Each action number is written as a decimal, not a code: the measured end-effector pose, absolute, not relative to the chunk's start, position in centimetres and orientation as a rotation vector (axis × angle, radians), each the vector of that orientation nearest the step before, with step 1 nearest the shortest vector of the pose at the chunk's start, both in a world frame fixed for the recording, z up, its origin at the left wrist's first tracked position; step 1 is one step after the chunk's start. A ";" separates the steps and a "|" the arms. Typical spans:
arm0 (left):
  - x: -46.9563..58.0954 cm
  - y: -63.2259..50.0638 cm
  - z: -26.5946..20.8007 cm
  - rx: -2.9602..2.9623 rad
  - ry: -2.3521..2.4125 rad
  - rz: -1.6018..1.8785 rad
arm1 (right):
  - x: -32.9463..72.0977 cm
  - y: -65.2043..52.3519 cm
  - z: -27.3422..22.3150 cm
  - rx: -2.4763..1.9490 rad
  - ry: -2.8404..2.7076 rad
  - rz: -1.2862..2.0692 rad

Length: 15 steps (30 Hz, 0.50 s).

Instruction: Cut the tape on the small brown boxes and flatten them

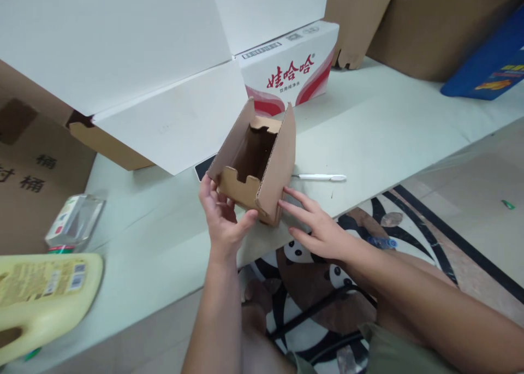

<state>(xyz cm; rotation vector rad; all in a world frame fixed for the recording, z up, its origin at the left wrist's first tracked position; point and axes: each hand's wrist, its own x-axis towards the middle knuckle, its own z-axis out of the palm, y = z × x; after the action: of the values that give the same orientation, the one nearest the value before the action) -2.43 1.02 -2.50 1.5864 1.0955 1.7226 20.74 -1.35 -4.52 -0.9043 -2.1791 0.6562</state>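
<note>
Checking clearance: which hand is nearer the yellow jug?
Left. The left hand is right of the yellow jug, at the left of the cardboard box; the right hand is farther off, at its right.

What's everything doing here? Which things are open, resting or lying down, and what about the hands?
Small brown cardboard box: open on top, two long side flaps raised.
Left hand: partly curled at its near left corner.
Right hand: fingers spread, touching its right side.
Slim white pen-like tool: lying flat.
White cardboard carton with red lettering: resting on the pale tabletop.
</note>
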 end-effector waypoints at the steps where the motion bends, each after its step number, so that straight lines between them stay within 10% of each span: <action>1: -2.4 1.1 -2.5 1.580 1.114 1.751 | 20.7 -1.4 -4.5 -0.902 -2.191 0.652; 15: -2.9 0.6 -0.2 1.096 1.521 1.786 | 20.8 -1.4 -4.4 -0.892 -2.255 0.776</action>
<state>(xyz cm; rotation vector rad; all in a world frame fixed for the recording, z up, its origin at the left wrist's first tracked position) -2.92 0.63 -0.23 1.0961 1.5212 1.7864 20.77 -1.43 -4.43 -0.8920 -2.2547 0.7763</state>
